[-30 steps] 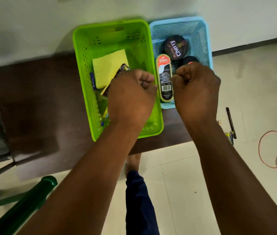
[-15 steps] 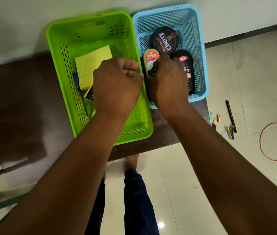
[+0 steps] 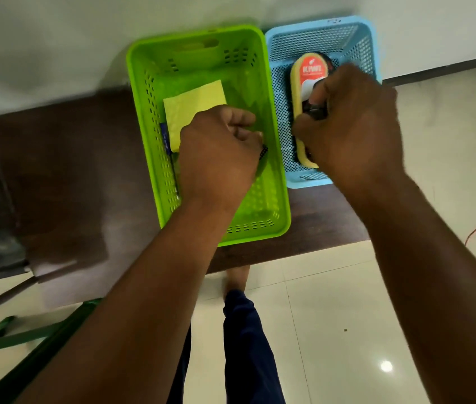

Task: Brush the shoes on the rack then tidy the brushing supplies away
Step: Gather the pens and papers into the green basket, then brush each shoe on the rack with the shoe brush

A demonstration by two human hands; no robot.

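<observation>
Landmark = blue basket, on the dark wooden bench against the wall.

Inside the blue basket, lying lengthwise along its left side: the Kiwi shine sponge, yellow foam w/ a red-orange label. Right hand is over the basket's near half, fingers curled round the sponge's dark middle, gripping it. Rest of the basket is hidden under that hand.

Touching the blue basket's left wall: green basket. In it a yellow cloth and a blue pen-like item along the cloth's left edge. Left hand hovers in the green basket, fingers curled tight; a bit of black mesh-patterned stuff pokes out at the knuckles, but can't tell whether it's actually held.

Handling, my read: sponge looks light, 1 hand is plenty. Foam edge is soft and will squash, so take it by the stiff plastic grip in the middle, not the foam. Applicator face prob. carries polish, so keep fingers off that. Cloth is limp; pinch a corner or scoop.
</observation>
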